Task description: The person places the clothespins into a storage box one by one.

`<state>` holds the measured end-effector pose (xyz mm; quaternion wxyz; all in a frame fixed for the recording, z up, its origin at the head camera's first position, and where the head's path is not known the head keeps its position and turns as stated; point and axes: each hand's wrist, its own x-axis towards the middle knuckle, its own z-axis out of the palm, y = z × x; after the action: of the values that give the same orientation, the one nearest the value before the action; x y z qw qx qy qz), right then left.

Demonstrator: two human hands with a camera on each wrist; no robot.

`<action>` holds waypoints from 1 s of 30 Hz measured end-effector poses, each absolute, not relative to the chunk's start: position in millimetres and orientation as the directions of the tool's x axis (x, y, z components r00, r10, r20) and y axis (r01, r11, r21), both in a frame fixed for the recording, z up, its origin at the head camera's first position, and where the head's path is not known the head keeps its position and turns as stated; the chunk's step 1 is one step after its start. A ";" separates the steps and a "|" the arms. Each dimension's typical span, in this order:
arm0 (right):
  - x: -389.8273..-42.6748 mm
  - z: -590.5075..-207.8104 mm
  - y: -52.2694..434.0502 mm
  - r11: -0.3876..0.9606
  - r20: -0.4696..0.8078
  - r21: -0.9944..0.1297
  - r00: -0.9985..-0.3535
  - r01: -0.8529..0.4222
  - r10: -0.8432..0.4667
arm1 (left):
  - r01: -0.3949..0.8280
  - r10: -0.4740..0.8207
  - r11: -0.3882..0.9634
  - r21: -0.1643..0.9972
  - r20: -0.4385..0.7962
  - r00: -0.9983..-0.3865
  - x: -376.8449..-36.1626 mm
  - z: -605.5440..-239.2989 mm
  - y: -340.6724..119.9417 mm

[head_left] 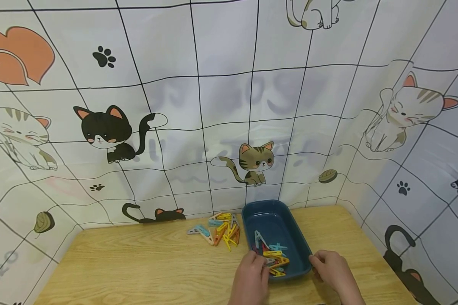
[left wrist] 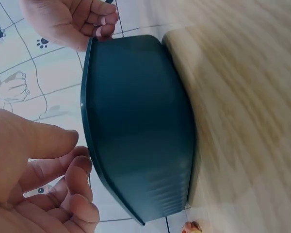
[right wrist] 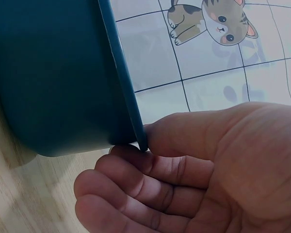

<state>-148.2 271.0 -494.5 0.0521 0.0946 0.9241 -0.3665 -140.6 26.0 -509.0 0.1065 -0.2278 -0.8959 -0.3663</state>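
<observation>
A dark blue plastic tray [head_left: 275, 216] stands on the table with a pile of colourful clothespins [head_left: 276, 260] in its near end. My right hand [head_left: 330, 269] pinches the tray's rim at the near right corner; the right wrist view shows the thumb [right wrist: 179, 138] above the rim and the fingers bent below it. At the near left edge is my left hand [head_left: 250, 275], its fingertips right at the rim beside the clothespins. In the left wrist view its fingers [left wrist: 80, 182] are loosely curled, with nothing visible between them and the thumb.
More clothespins, yellow, orange, blue and grey, lie in a loose heap [head_left: 225, 228] on the wooden table [head_left: 149, 262], left of the tray. Behind and beside the table hangs a white grid-patterned cloth [head_left: 221, 101] printed with cats.
</observation>
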 end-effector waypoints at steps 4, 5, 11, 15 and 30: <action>-147.9 -494.3 270.8 0.716 -0.163 -0.666 -0.978 0.209 0.133 | 0.423 0.278 0.653 0.628 0.322 -0.905 -143.9 -507.0 22.1; -147.7 -494.3 270.8 0.716 -0.164 -0.665 -0.977 0.211 0.135 | 0.405 0.263 0.659 0.633 0.311 -0.913 -145.1 -506.7 20.7; -147.0 -494.0 270.3 0.715 -0.165 -0.665 -0.977 0.214 0.139 | 0.319 0.187 0.713 0.625 0.269 -0.945 -154.7 -506.7 9.9; -147.0 -493.3 269.9 0.718 -0.159 -0.665 -0.978 0.206 0.134 | 0.295 0.152 0.731 0.615 0.275 -0.949 -160.4 -509.6 3.1; -146.3 -493.9 269.9 0.700 -0.178 -0.676 -0.973 0.230 0.148 | 0.248 0.097 0.782 0.572 0.281 -0.955 -182.6 -523.0 -17.1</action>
<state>-146.3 269.9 -493.9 0.0551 0.1028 0.9202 -0.3736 -182.6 -17.1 -523.0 0.1186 -0.0921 -0.9364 -0.3173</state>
